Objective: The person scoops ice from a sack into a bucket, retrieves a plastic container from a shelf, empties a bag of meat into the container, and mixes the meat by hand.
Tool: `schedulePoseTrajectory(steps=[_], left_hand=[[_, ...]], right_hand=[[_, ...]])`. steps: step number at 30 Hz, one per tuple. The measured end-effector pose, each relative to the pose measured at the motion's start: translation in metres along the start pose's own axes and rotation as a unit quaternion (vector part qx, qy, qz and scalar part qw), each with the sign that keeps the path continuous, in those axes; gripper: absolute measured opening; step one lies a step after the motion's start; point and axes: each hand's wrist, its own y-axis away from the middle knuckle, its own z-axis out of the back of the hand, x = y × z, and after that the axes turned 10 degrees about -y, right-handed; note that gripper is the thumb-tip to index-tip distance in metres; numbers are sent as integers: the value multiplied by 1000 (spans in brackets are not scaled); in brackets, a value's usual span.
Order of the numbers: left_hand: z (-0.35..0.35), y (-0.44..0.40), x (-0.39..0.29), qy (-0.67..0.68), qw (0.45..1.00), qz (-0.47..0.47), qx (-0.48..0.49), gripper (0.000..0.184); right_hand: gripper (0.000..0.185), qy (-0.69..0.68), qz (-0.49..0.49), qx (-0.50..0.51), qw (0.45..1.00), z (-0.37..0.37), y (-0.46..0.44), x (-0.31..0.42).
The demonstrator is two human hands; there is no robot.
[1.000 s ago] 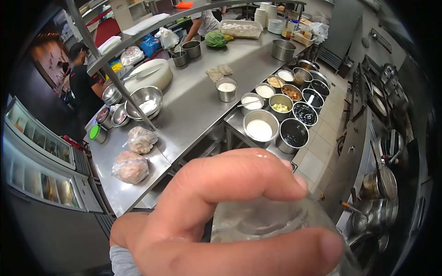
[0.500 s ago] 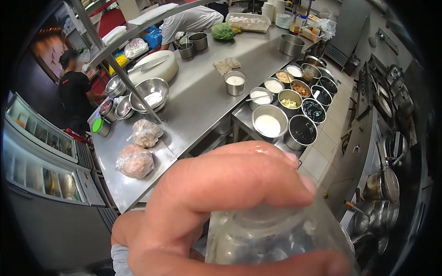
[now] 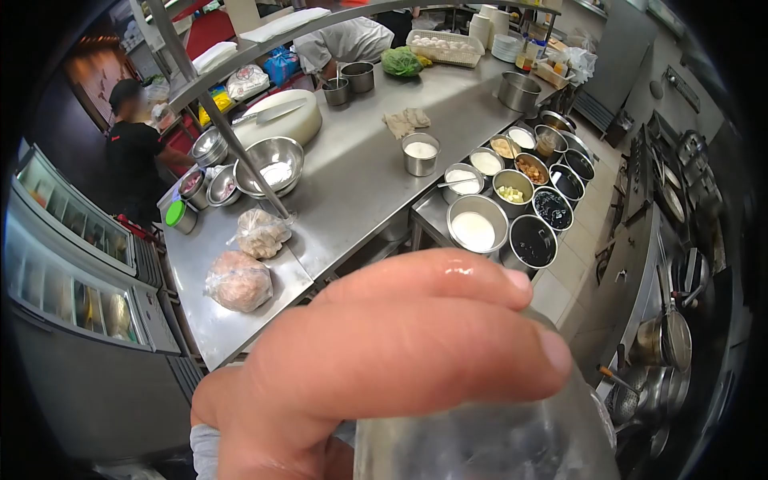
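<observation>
My left hand [image 3: 400, 352] is very close to the camera, with its fingers curled over a clear plastic container [image 3: 496, 440] that looks like a bottle. The container is blurred and cut off by the lower edge, so its exact kind is unclear. My bent left arm [image 3: 214, 396] and a grey sleeve [image 3: 206, 450] show at lower left. My right hand is out of view. Beyond my fingers stand a pot of white contents [image 3: 474, 232] and a pot of dark liquid [image 3: 533, 242].
On the steel counter [image 3: 352, 176] lie two plastic-wrapped bundles [image 3: 240, 282], steel bowls [image 3: 270, 166], and a knife [image 3: 276, 112] on a round white block [image 3: 300, 128]. One person in black [image 3: 132, 164] stands left; another in a light shirt [image 3: 344, 44] bends at the back. Stoves [image 3: 640, 232] line the right.
The view has shifted slightly, so the counter sits a little lower and further right. My fingers have moved down over the container; the thumb at the bottom is now out of sight.
</observation>
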Motion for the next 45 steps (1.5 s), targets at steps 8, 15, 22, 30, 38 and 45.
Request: schedulePoseTrajectory(steps=[8,15,22,30,38,45], left_hand=[[3,-3,4,0,1000,5,11,46],[5,-5,9,-1,1000,3,19,50],[5,-5,12,5,1000,4,12,54],[10,-3,15,12,1000,7,9,59],[12,-2,15,20,1000,13,2,64],[6,-3,15,28,999,12,-19,68]], right_hand=[[46,-21,11,-26,999,-14,-12,-14],[45,18,7,12,1000,-2,-5,-9],[47,24,-15,23,999,0,-6,-4],[51,-21,-10,7,1000,2,-12,-4],[49,1,9,9,1000,3,-8,0],[46,5,33,-13,999,-2,-9,-1]])
